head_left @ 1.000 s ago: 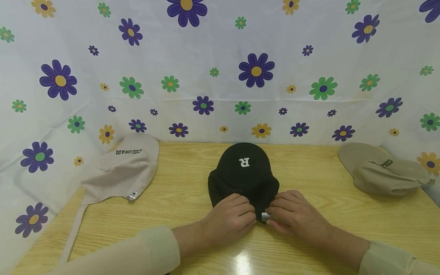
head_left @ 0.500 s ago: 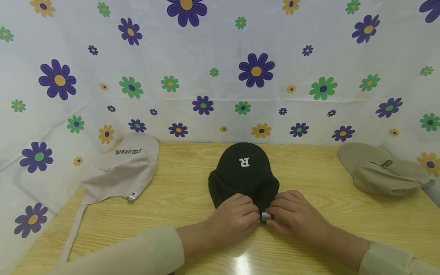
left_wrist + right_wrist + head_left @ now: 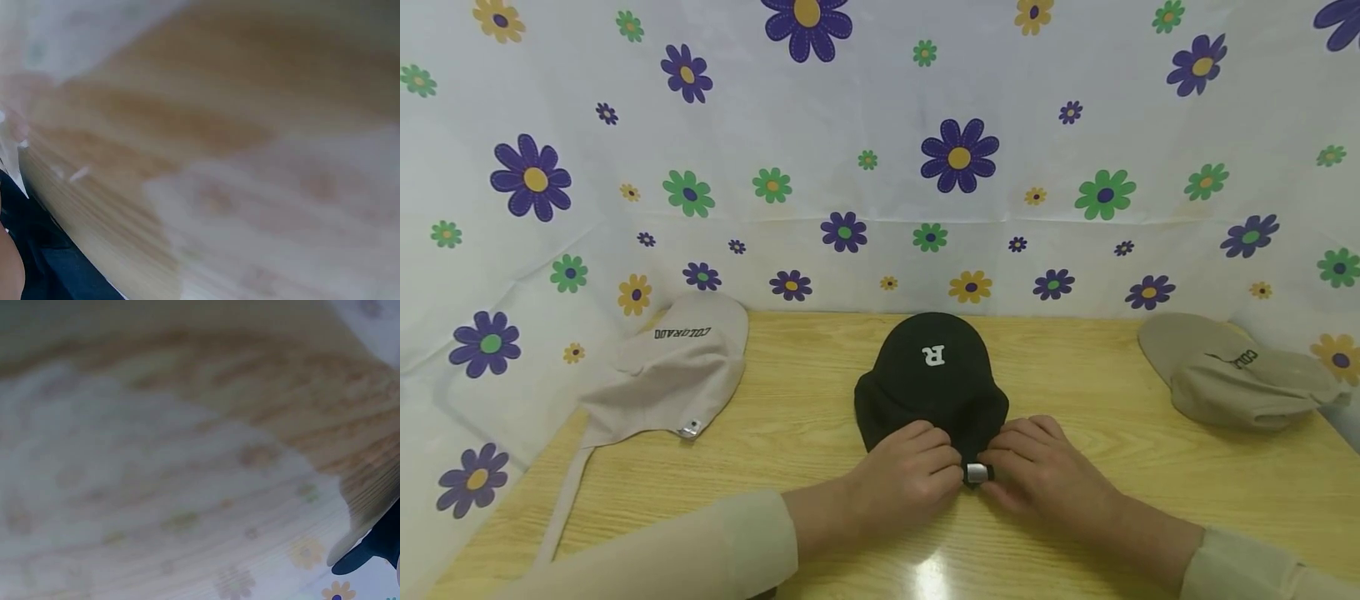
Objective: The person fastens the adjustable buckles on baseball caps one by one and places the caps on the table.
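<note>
In the head view a black cap (image 3: 934, 383) with a white letter R lies at the middle of the table, its brim toward the back. My left hand (image 3: 906, 475) pinches the left side of its back strap with curled fingers. My right hand (image 3: 1048, 471) pinches the strap on the other side. A silver buckle (image 3: 977, 473) shows in the small gap between the hands. Fingertips of both hands are mostly hidden. Dark cloth of the cap appears at the corner of the left wrist view (image 3: 59, 262) and of the right wrist view (image 3: 375, 547).
A pale pink cap (image 3: 670, 375) marked COLORADO lies at the left, its long strap (image 3: 563, 504) trailing toward the front. At the right lies a khaki cap (image 3: 1240, 379). A flowered cloth (image 3: 880, 117) hangs behind the wooden table (image 3: 805, 367).
My left hand has shifted slightly right along the strap, then a little back. The buckle sits slightly farther left, with more dark strap showing beside my right fingers. The cap stays in place.
</note>
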Demonstrator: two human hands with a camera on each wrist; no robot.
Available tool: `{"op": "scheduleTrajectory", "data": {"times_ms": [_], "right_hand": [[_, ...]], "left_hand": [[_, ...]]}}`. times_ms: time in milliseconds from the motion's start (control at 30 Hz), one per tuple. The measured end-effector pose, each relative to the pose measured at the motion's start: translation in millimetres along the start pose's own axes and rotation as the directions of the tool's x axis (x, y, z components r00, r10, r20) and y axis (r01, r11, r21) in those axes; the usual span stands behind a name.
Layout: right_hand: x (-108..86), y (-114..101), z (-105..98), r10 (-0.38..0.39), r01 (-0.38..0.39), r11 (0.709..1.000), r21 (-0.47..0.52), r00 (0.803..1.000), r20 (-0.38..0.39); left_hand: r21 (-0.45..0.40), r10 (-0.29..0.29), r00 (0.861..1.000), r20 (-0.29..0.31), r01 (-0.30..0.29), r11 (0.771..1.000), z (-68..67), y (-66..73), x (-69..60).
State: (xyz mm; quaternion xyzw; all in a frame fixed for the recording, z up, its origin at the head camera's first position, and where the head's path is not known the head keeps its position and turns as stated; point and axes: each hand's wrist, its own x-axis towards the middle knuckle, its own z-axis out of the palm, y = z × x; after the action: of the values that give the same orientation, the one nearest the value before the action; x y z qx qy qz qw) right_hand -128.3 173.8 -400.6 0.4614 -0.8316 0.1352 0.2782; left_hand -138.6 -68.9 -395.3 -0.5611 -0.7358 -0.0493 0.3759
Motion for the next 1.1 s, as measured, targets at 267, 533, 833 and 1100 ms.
{"op": "scheduleTrajectory", "data": {"times_ms": [267, 533, 833, 1100], "right_hand": [[0.3, 1.1, -2.8, 0.017, -0.017, 1.000, -0.013, 1.000, -0.004], [-1.8, 3.3, -0.6, 0.007, -0.007, 1.000, -0.002, 1.000, -0.015], [-1.5, 3.6, -0.3, 0.005, -0.005, 0.998, 0.060, 1.000, 0.004], [-1.0, 5.7, 2.5, -0.071, 0.073, 0.992, 0.104, 0.997, -0.023]], "left_hand": [[-0.033, -0.043, 0.998, -0.037, 0.042, 0.999, 3.1, -3.6, 0.7], [-0.071, -0.052, 0.999, 0.000, 0.052, 0.996, 3.5, -3.7, -0.2], [-0.074, -0.059, 0.998, -0.002, 0.058, 0.996, 4.0, -2.6, 0.0], [-0.086, -0.081, 0.996, -0.033, 0.078, 0.993, 7.3, -2.0, 0.9]]}}
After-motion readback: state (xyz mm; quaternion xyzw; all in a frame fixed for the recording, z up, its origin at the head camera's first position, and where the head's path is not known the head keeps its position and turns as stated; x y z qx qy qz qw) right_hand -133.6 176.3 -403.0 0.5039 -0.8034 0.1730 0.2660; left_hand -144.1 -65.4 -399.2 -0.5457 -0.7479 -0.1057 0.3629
